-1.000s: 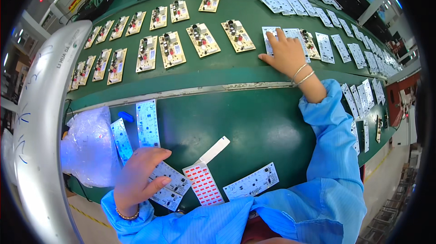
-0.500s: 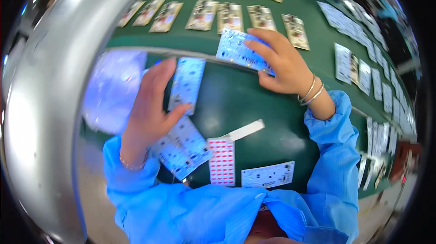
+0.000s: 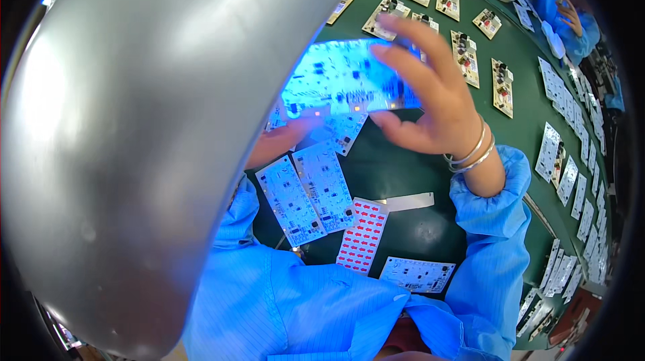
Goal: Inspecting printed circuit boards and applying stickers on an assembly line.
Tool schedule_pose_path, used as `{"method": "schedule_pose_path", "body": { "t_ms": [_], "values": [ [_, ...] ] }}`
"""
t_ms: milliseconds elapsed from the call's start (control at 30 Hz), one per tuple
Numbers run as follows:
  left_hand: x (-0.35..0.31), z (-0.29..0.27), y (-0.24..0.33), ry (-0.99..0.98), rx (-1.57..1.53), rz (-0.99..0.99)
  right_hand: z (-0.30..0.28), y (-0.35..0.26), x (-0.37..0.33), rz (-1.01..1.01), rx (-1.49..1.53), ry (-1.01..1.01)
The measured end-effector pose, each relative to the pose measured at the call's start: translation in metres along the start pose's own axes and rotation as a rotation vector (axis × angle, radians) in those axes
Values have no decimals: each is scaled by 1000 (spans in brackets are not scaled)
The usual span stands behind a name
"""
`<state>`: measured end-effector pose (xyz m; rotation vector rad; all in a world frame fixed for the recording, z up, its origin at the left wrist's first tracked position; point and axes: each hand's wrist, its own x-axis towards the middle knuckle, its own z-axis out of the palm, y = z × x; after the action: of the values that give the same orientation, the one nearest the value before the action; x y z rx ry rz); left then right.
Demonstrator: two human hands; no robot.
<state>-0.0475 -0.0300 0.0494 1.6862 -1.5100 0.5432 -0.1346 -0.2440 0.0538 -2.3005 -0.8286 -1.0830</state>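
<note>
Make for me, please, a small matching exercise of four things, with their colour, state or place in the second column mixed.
Things:
1. Raised board
2. Patterned sheet
3. Large rounded housing
4. Tan boards

Descriptions:
A. Silver, covering much of the picture's left side
B. Spread out beyond the right hand
C. Lit bright blue
D. White, with rows of red arrows

Right pairs: 1-C, 2-D, 3-A, 4-B.

Circuit boards [image 3: 417, 275] across a green bench [image 3: 420, 169]
</note>
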Motion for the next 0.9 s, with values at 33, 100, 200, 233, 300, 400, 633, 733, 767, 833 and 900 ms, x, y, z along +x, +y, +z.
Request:
{"method": "schedule_pose_path", "body": {
  "t_ms": [33,100,200,233,300,400,633,733,767,833,900],
  "values": [
    [0,1,-2,43,5,23,-2,1,-2,27,-63,14],
    [1,2,-3,108,22,55,-7,2,-7,79,-189,44],
    [0,2,-4,179,49,76,-3,1,-10,180,-119,102],
    [0,3,-5,194,51,86,-3,2,-12,210,-106,100],
    [1,4,-6,222,57,97,-5,1,-14,211,-113,57],
    [0,9,-9,253,61,113,-4,-1,-17,224,-98,23],
    [-1,14,-10,242,86,130,-3,-7,-20,243,-74,34],
    [-1,16,-9,241,89,135,-4,-9,-20,251,-64,30],
    [-1,16,-9,243,92,136,-5,-10,-21,257,-59,28],
    [-1,17,-9,241,92,134,-4,-10,-21,269,-48,31],
    [-2,16,-8,241,94,134,-4,-10,-22,281,-43,30]
  ]
}}
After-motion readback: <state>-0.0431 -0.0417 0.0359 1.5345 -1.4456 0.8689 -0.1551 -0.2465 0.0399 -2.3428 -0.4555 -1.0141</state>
